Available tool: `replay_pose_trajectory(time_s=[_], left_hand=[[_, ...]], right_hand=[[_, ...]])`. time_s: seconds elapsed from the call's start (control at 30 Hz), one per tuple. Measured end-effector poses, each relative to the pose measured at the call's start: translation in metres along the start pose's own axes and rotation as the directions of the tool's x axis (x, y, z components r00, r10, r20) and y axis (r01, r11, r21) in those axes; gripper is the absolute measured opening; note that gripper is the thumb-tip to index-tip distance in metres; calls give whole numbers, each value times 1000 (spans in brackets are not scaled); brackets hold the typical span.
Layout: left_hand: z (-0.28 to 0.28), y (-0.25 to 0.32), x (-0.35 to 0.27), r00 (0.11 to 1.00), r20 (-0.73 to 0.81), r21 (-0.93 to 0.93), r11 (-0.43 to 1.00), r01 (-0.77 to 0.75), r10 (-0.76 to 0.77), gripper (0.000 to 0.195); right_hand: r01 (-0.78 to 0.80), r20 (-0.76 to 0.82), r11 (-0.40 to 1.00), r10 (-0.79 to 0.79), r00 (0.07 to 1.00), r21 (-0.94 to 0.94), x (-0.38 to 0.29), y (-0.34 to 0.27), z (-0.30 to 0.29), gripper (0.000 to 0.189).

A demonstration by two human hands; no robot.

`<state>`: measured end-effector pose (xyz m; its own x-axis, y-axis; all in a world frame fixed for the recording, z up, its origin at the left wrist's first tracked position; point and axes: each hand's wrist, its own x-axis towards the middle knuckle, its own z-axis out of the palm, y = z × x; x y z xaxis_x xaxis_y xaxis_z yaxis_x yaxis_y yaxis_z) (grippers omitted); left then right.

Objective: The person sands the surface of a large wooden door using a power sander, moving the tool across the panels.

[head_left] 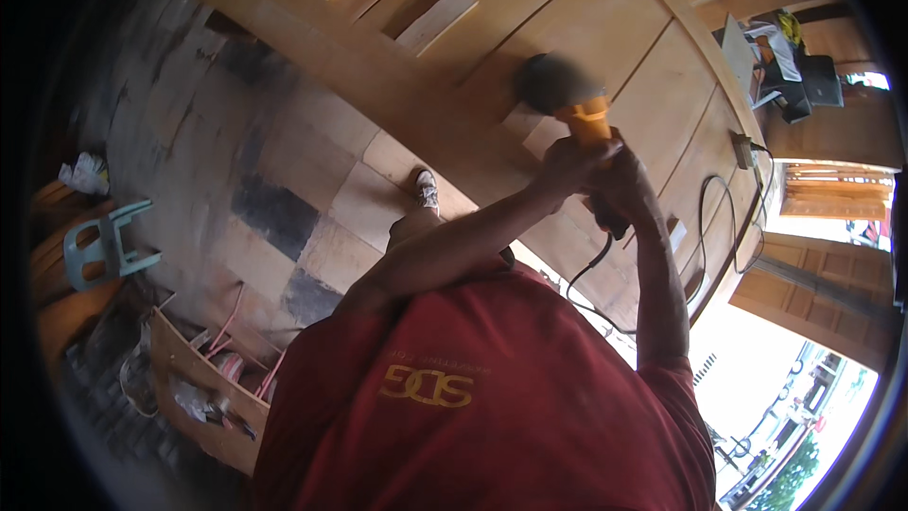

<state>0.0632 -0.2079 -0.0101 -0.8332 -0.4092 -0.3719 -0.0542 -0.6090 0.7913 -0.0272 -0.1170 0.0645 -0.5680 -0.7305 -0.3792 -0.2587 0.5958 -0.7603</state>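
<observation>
Both of my hands are on a yellow-and-black angle grinder [590, 117]. My left hand [567, 167] wraps the yellow part just behind the head, and my right hand [633, 181] grips the body closer to the cord end. A dark round disc [543, 84] at the head is blurred; whether it touches the wood cannot be told. Under the tool lies a large wooden panel [567, 11] with long straight grooves. Pale wood blocks lie on it, one [436, 20] beyond the grinder to the left. The grinder's black cord [589, 266] hangs from its rear end.
A power socket box [743, 150] with a looping cable [702, 188] sits at the panel's right edge. Behind me to the left are a pale green plastic stool [106, 245] and a wooden box [206, 397] of odds and ends. My shoe [425, 188] stands on the tiled floor [362, 199].
</observation>
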Motion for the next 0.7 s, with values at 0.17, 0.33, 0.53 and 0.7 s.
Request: replay_pose_trajectory(time_s=[0.17, 0.33, 0.53, 0.7], left_hand=[[6, -9, -4, 998, -14, -11, 998, -60, 60, 56], [12, -13, -18, 987, -81, -60, 988, -141, 136, 49], [5, 15, -14, 1000, 0, -74, 997, 14, -14, 52], [6, 19, -15, 994, -114, 47, 999, 1, 5, 49]], right_hand=[[49, -27, 987, -54, 998, -151, 0, 14, -3, 58], [-66, 51, 996, 69, 996, -57, -9, 4, -5, 60], [-126, -1, 981, 127, 992, -150, 0, 25, -27, 67], [-59, -16, 952, 56, 998, -302, 3, 13, -20, 74]])
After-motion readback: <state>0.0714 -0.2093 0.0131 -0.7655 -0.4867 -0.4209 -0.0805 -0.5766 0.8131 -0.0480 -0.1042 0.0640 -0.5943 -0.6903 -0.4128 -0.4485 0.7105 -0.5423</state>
